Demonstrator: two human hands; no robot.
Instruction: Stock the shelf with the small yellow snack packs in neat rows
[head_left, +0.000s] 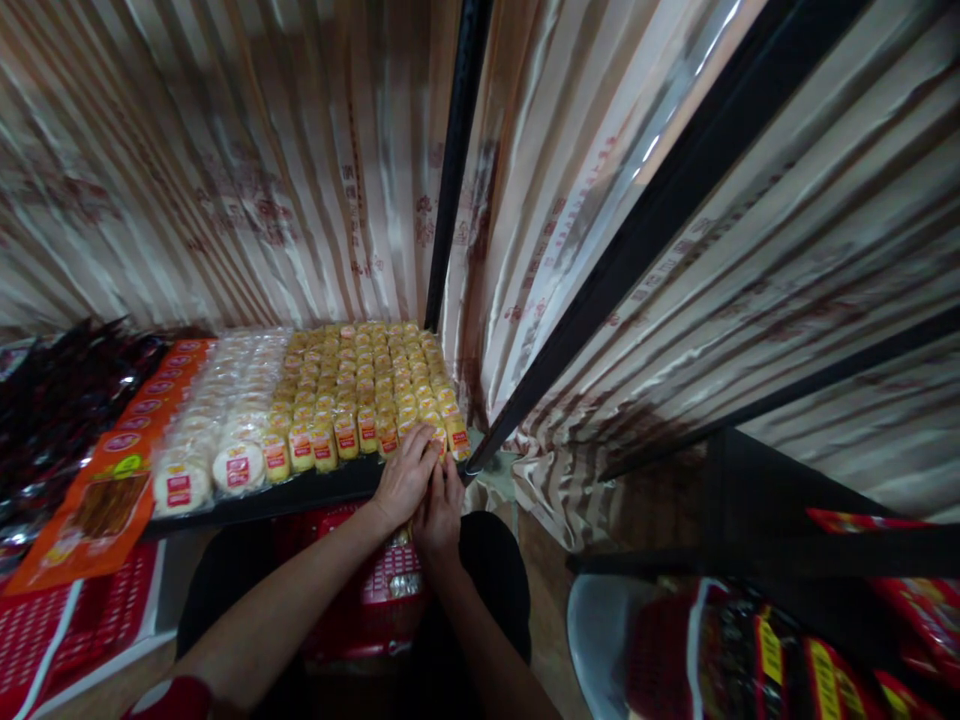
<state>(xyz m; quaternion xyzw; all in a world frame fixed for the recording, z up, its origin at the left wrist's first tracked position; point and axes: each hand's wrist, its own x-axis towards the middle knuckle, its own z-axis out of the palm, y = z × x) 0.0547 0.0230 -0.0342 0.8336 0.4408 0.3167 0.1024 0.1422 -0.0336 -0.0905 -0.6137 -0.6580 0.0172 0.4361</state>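
Note:
My left hand (409,468) reaches over the front edge of the shelf, fingers curled on a small yellow wrapped snack (437,432) near the right end of the front row. Pressed close beside it, my right hand (441,508) has its fingers pointing up at the same snack. The fingers partly cover this packet. Behind and left of my hands, yellow wrapped snacks (345,385) with red labels stand in tight rows. Farther left come white round crackers (240,467) in clear wrappers.
An orange snack packet (112,500) and dark shiny packets (60,410) lie at the left. Beneath the shelf, a red basket (352,620) sits between my knees. Black posts (585,300) rise at the right before pleated curtains (225,180). Another basket (660,650) holds dark packets.

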